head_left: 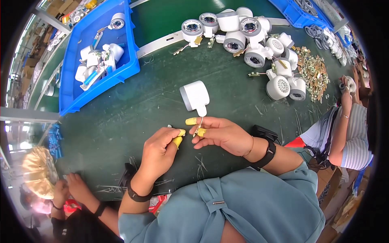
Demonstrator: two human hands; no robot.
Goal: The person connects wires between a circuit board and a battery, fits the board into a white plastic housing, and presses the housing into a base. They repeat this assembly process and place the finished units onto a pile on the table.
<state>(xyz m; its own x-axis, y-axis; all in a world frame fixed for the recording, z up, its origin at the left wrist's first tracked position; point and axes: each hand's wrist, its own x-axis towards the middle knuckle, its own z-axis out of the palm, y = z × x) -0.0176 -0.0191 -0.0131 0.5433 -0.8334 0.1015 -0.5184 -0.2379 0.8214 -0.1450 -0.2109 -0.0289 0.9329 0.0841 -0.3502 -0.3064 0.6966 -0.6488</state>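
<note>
A white round housing with a grey rim lies on the green bench just beyond my hands. From its short neck a thin wire leads to a small circuit board. My right hand pinches that board between thumb and fingers. My left hand is closed close beside it, thumb and forefinger pressed together. A tiny pale bit shows at those fingertips, too small to name. Yellow covers sit on the thumb and a finger of each hand.
Several similar white housings cluster at the back right, beside a pile of small circuit boards. A blue bin with more housings stands at the left. Co-workers' hands appear at lower left and far right.
</note>
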